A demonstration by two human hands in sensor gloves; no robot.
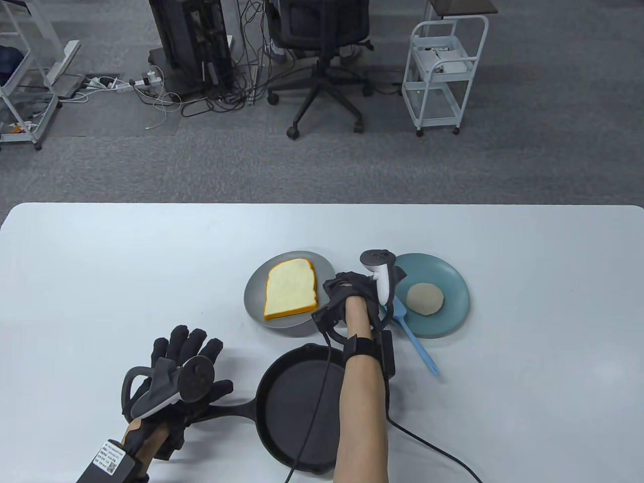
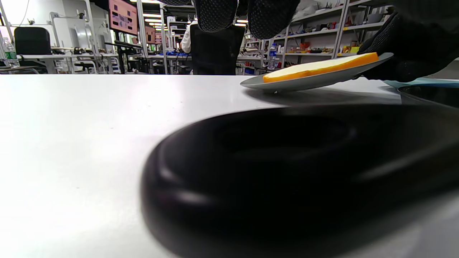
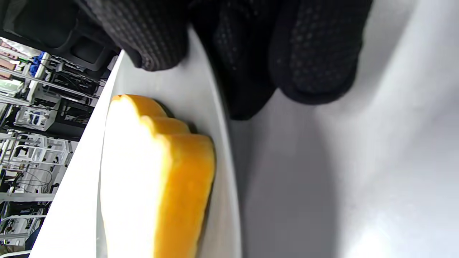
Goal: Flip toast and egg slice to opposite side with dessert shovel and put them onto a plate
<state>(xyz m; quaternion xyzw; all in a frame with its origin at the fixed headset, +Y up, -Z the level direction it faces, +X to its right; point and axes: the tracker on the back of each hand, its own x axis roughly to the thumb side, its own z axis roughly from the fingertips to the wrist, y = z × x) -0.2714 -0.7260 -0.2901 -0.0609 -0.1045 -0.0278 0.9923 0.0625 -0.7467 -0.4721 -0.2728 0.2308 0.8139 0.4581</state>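
A slice of toast (image 1: pixel 291 290) lies on the grey plate (image 1: pixel 254 302) at mid-table. My right hand (image 1: pixel 338 291) grips that plate's right rim; in the right wrist view its thumb (image 3: pixel 150 39) is on top of the rim (image 3: pixel 224 150) and its fingers (image 3: pixel 315 53) are below, beside the toast (image 3: pixel 154 179). The left wrist view shows the plate (image 2: pixel 304 83) tilted, its right side raised. The round beige egg slice (image 1: pixel 425 299) sits on the blue plate (image 1: pixel 453 282). The blue dessert shovel (image 1: pixel 416 344) lies loose, its head at that plate's near rim. My left hand (image 1: pixel 187 347) lies with straight, spread fingers over the pan handle (image 1: pixel 231 406).
The black frying pan (image 1: pixel 302 407) sits near the table's front edge under my right forearm, with a glove cable trailing across it. It fills the left wrist view's foreground as a blur (image 2: pixel 287 172). Past the table's far edge stand an office chair (image 1: pixel 322 60) and a white cart (image 1: pixel 443 70).
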